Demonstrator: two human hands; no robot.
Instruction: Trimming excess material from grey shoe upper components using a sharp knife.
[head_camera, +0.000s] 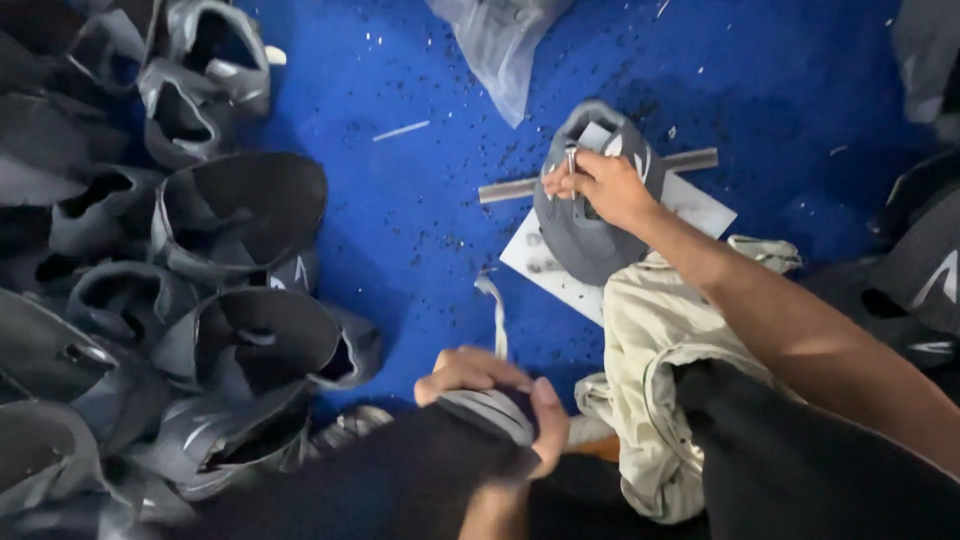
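Floor (420, 220) of blue spreads under a heap of grey shoe uppers (200, 300), where the right hand (600, 185) pinches a small metal tool against one upper (585, 235) on a white board (700, 205) and could slip and mar it, while the left hand (490, 395) clamps another upper (495, 410) by the lap.

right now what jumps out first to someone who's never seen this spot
The bright blue floor, speckled with dark bits, stands out first, with a heap of grey shoe uppers piled along its left side. At upper right, the right hand presses a small metal tool against one grey upper lying on a white board. Near the bottom, the left hand grips another upper.
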